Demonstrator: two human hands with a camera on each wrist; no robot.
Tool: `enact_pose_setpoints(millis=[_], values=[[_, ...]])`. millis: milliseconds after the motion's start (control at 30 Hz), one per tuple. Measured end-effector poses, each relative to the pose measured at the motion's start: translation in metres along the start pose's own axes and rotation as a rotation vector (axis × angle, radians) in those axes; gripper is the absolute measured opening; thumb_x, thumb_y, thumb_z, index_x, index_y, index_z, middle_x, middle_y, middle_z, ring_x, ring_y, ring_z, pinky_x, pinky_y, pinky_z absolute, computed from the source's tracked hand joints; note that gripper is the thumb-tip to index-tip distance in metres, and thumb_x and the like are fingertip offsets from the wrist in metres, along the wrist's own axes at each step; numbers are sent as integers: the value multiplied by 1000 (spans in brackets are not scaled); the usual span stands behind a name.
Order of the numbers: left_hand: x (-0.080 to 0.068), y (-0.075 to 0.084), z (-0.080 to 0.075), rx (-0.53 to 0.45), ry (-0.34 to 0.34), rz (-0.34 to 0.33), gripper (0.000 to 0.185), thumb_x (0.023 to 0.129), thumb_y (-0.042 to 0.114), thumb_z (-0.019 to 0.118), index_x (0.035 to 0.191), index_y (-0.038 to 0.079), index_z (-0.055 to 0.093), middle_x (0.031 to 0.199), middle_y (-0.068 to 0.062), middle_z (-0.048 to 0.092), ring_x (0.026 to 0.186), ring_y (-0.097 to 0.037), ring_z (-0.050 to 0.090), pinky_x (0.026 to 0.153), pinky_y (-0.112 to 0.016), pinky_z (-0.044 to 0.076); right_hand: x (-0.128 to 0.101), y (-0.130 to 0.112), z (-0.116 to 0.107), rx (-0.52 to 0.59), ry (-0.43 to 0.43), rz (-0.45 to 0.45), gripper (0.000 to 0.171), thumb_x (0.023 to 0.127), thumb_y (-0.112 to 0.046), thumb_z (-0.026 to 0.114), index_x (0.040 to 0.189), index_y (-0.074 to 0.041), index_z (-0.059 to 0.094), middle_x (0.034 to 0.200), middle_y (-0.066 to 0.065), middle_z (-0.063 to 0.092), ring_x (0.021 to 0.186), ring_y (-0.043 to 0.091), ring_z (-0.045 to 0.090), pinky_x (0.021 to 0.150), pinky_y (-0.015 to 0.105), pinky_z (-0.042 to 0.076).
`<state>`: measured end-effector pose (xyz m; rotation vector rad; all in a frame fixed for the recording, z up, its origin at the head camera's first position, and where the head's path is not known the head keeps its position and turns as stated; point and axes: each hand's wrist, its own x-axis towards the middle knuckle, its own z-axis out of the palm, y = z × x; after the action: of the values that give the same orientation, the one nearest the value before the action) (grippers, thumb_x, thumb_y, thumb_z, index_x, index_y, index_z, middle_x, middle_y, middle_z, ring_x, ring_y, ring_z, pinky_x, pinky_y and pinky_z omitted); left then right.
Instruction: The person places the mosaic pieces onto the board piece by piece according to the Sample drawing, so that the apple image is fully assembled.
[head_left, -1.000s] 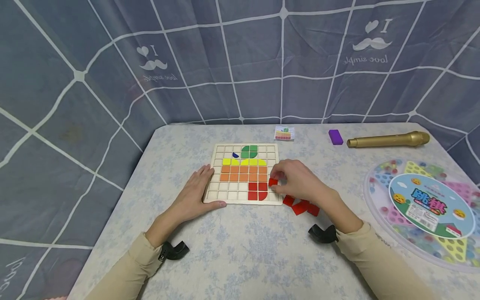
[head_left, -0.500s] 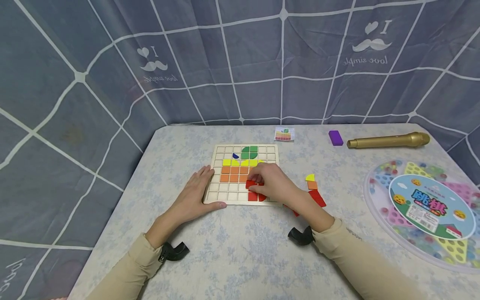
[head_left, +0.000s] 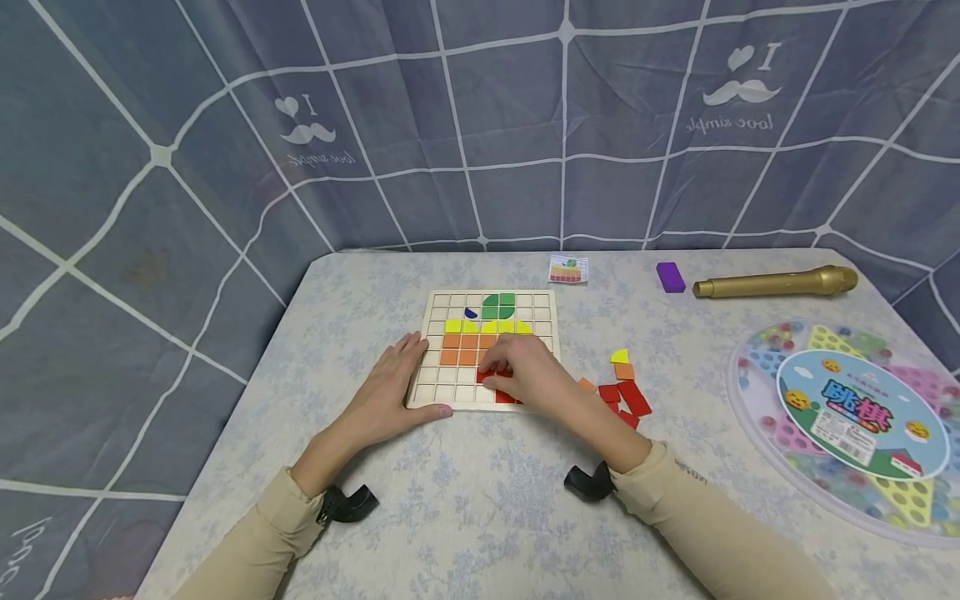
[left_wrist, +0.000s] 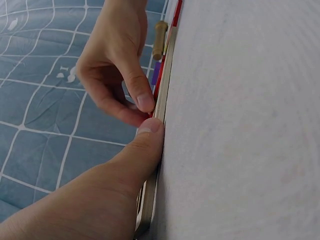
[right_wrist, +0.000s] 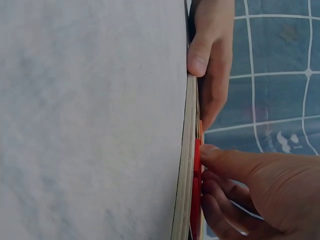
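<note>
Red tile (head_left: 486, 377) sits pinched in the right hand (head_left: 528, 372) grip, low on the wooden grid board (head_left: 435, 392); left hand (head_left: 390, 385) lies flat, fingers relaxed, against the board's left edge.

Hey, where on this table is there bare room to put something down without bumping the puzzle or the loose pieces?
Bare cloth lies in front of the wooden grid puzzle board, between the two sleeves, and left of the left hand out to the table edge. It is crowded right of the right hand: loose red, orange and yellow tiles, then the round plastic checkers game. The gold microphone lines the back right.
</note>
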<state>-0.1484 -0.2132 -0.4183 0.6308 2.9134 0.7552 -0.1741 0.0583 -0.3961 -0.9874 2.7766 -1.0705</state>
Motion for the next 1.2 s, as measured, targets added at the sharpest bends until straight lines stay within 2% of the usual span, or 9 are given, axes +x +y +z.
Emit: enact_pose_setpoints(millis=[167,367,467,633,767,933,1200], values=[[0,0,0,3,-1,-1,115,85,56,83,167,0,23,175,-21,18,164,-36,11,135,-52,10,-7,0,-6,-28,15,-20,6,90,-10,84,96,-11,83,89,-4,72,81,12,63,70,24,55],[0,-1,1,1,4,3,115,85,55,83,166,0,23,175,-21,18,164,-36,11,135,-52,10,-24,11,-28,-74,66,27,6,91,-11,83,96,-10,83,90,-3,73,83,15,64,74,29,57],[0,-1,0,3,6,3,116,84,55,84,166,0,23,175,-21,18,164,-36,11,135,-52,10,-34,20,-43,-95,92,77,8,91,-11,83,98,-9,83,91,0,74,84,18,66,76,34,59],[0,-1,0,3,0,-1,116,85,55,83,167,0,23,175,-20,17,164,-36,11,135,-52,10,-54,40,-66,-127,119,228,16,91,-9,81,107,-6,82,98,7,75,90,26,68,82,44,61],[0,-1,0,4,-3,-2,116,85,55,83,167,1,23,175,-20,17,164,-36,11,135,-52,10,-68,54,-79,-173,176,324,20,90,-5,79,110,-2,80,104,16,74,95,34,68,85,52,60],[-1,-3,0,6,5,0,115,85,56,83,167,1,23,175,-20,18,164,-37,12,135,-53,11,-77,65,-83,-220,199,381,24,89,-7,81,111,2,79,107,22,73,97,37,65,86,54,56],[0,-4,2,8,5,8,116,85,57,83,167,1,22,175,-20,17,164,-36,11,135,-53,10,-84,70,-84,-172,181,464,28,88,-8,84,112,5,76,105,21,73,95,35,66,86,52,59]])
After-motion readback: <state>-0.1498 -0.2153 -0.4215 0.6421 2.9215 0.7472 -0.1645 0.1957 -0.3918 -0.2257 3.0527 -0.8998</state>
